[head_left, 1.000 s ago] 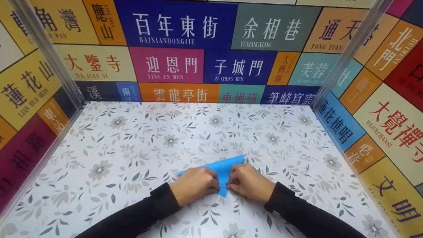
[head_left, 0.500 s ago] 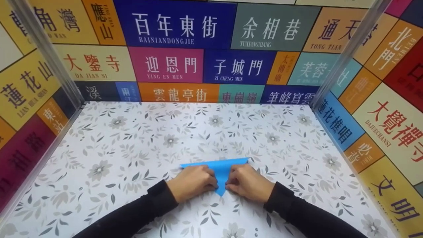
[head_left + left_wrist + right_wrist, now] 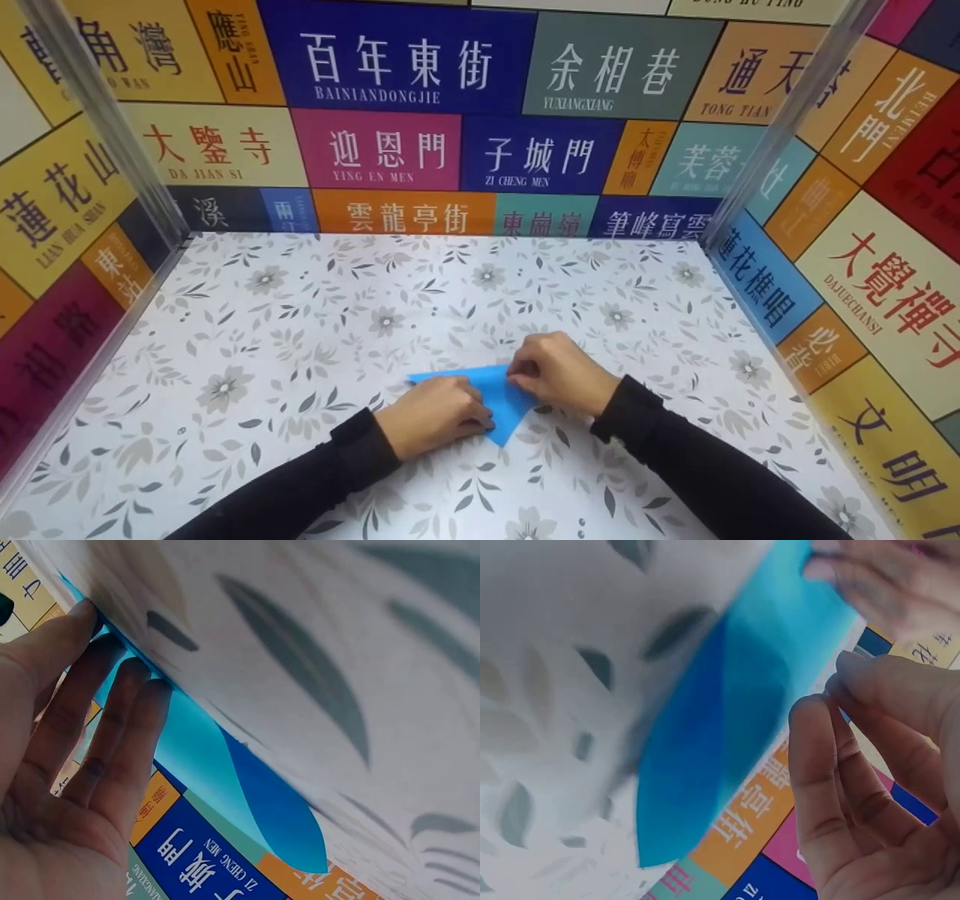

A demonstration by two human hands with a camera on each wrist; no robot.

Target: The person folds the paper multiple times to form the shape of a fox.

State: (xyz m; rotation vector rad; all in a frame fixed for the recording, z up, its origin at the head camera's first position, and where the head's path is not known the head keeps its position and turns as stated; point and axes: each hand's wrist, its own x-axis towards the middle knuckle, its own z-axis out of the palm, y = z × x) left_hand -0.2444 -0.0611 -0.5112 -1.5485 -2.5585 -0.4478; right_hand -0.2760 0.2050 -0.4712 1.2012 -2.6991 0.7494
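Centrally, on the near half of the table, a bright blue, thinly pointed, roughly triangular sheet of paper [image 3: 510, 416] is laid, one corner aimed toward the wearer and another stretched out to the left. In both wrist views, paler and deeper blues are shown on it, and its ends are seen curved.

The paper's left part is covered by the person's bare left hand [image 3: 435, 416]. Its fingers are gently bent, their tips set in a row against the paper, and only a narrow gap is left between thumb and forefinger. The paper's upper right part is overlapped by the person's bare right hand [image 3: 566, 375], held a little farther from the wearer than the left. Its thumb and fingers are drawn close together at the paper's edge; whether any paper is pinched between them cannot be told.

Both wrists are covered by long black sleeves [image 3: 300, 480]. Beneath everything, a white tabletop printed with grey flowers and leaves [image 3: 322, 300] is spread. It is bounded at the back by a wall of coloured rectangles lettered with Chinese characters [image 3: 405, 64], and similar panels are set along the left side wall [image 3: 60, 195] and the right side wall [image 3: 877, 270]. The two back corners are lined with shiny, see-through upright strips [image 3: 112, 120].
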